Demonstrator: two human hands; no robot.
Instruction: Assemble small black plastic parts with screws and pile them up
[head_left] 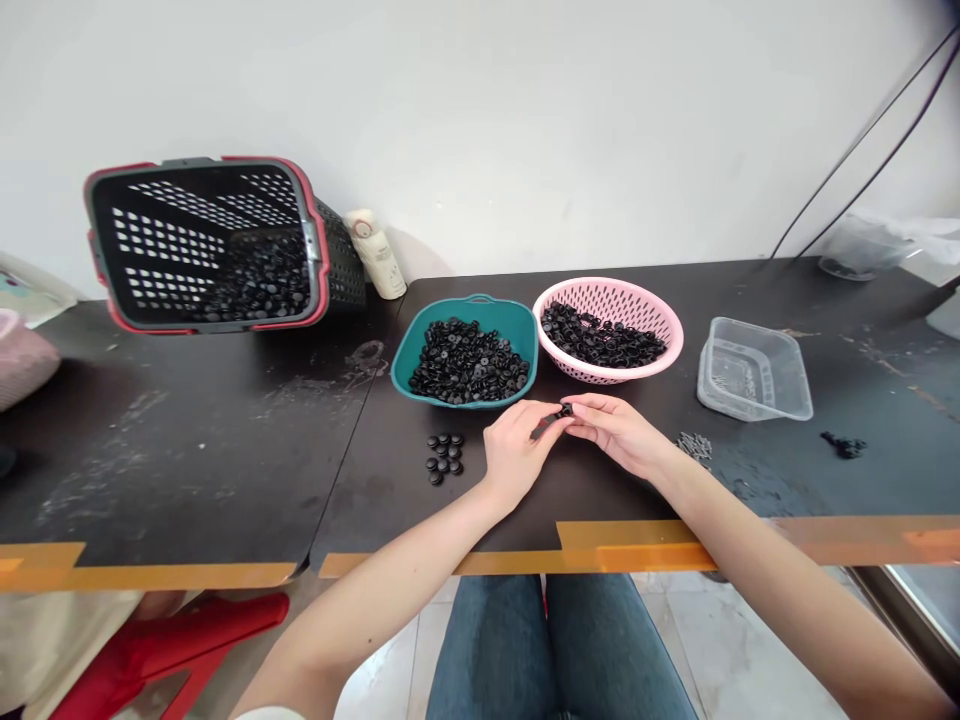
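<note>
My left hand [517, 445] and my right hand [609, 428] meet above the table's front half, fingertips pinched together on a small black plastic part [564, 410]. Its exact kind is too small to tell. Just behind them stand a teal basin [401, 372] of round black caps and a pink strainer basket [673, 335] of black pieces. Left of my left hand, several round black caps [444, 458] lie in a loose cluster. By my right wrist is a small heap of metal screws or pins [696, 448].
A clear plastic box [757, 395] sits right, with a few small black pieces [844, 445] beyond it. At left a dark laundry basket [319, 230] lies on its side, holding black parts, beside a white bottle [377, 255]. Orange tape [480, 562] runs along the table edge; a red stool [172, 640] stands below.
</note>
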